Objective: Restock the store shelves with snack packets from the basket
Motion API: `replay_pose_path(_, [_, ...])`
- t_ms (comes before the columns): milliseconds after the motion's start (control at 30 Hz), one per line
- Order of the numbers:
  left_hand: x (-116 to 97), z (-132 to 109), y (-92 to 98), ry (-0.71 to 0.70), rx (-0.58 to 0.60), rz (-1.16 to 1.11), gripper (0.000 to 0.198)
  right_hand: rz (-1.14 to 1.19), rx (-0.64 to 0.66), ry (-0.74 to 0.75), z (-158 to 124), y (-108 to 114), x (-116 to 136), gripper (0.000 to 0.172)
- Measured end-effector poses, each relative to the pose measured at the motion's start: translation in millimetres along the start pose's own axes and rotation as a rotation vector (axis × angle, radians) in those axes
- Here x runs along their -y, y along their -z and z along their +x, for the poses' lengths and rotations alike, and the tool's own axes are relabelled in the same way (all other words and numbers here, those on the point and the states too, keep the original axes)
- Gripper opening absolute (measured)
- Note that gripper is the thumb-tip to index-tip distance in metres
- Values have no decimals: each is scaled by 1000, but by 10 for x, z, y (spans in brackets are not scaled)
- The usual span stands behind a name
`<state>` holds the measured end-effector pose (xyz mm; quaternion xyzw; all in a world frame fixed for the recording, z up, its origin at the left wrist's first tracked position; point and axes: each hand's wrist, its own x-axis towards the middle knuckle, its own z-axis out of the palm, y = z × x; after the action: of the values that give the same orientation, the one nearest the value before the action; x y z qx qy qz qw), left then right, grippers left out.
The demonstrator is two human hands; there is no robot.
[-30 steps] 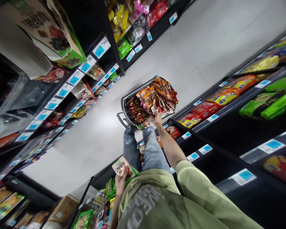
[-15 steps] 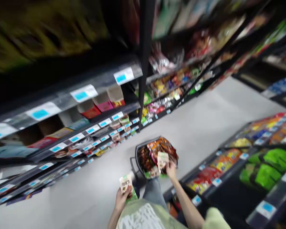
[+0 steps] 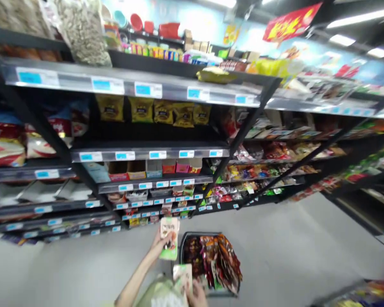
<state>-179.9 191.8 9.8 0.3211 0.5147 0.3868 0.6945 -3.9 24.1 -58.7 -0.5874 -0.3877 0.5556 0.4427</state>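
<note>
My left hand [image 3: 162, 243] is closed on a white and green snack packet [image 3: 169, 232], raised in front of the lower shelves. Close to my body, my right hand [image 3: 196, 293] grips a second white and green packet [image 3: 183, 273], its lower part partly hidden by the fingers. Just right of both hands stands a dark basket [image 3: 183, 249] on the floor. Dark red and brown shiny snack packets [image 3: 222, 260] fill it, several of them standing on edge.
Black shelving with price tags [image 3: 150, 154] runs across the view. Yellow packets [image 3: 141, 110] hang on a middle level, above open display boxes [image 3: 153, 168]. A grey floor [image 3: 269, 247] stretches right, with another low display [image 3: 361, 294] at the lower right.
The view has tilted up and turned toward the left shelving. My left hand has lifted its packet forward toward the shelves. My right hand has moved from above the basket to its left side.
</note>
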Motion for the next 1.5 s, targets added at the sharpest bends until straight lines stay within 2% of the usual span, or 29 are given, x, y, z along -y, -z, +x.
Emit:
replay_pose_path(33, [-67, -31, 29, -27, 2, 3, 71, 43, -66, -57, -71, -27, 3, 15])
replay_pose_path(100, [-161, -75, 112, -78, 56, 3, 70, 100, -63, -124, -197, -41, 24, 30])
replay_pose_path(133, [-185, -94, 166, -103, 91, 13, 68, 89, -17, -171, -242, -33, 42, 35])
replay_pose_path(200, [-181, -140, 289, -121, 114, 55, 65, -19, 107, -269, -288, -13, 90, 31])
replay_pose_path(267, [-107, -200, 414, -135, 101, 77, 65, -94, 122, -306, -282, -8, 148, 25])
replay_pose_path(400, [218, -313, 595, -160, 43, 45, 63, -38, -149, -280, -146, -42, 276, 14])
replay_pose_path(467, [409, -363, 637, -154, 19, 7, 59, -3, -223, -256, -45, -65, 358, 13])
replay_pose_path(600, [681, -471, 638, -52, -26, -158, 62, 52, -216, -188, 101, -170, 607, 23])
replay_pose_path(700, [748, -528, 608, -43, 2, -200, 66, 112, -125, -154, 112, -335, 806, 31])
replay_pose_path(800, [720, -562, 600, -157, 43, -85, 73, 170, -84, -152, 71, -547, 882, 45])
replay_pose_path(933, [603, -661, 662, -261, 24, 123, 91, 232, -194, -165, 14, -775, 764, 58])
replay_pose_path(1000, [544, -732, 705, -288, 3, 222, 82, 250, -235, -163, -3, -834, 693, 60])
replay_pose_path(1067, [503, -789, 733, -286, 18, 294, 61, 233, -258, -157, -15, -856, 657, 59])
replay_pose_path(1133, [492, -819, 736, -259, 46, 304, 51, 203, -270, -142, -25, -849, 654, 57])
replay_pose_path(1333, [558, -794, 607, -248, 193, 255, 65, 187, -308, -134, -43, -768, 653, 50])
replay_pose_path(1500, [564, -729, 536, -228, 125, 271, 55, 218, -423, -145, -46, -623, 671, 49])
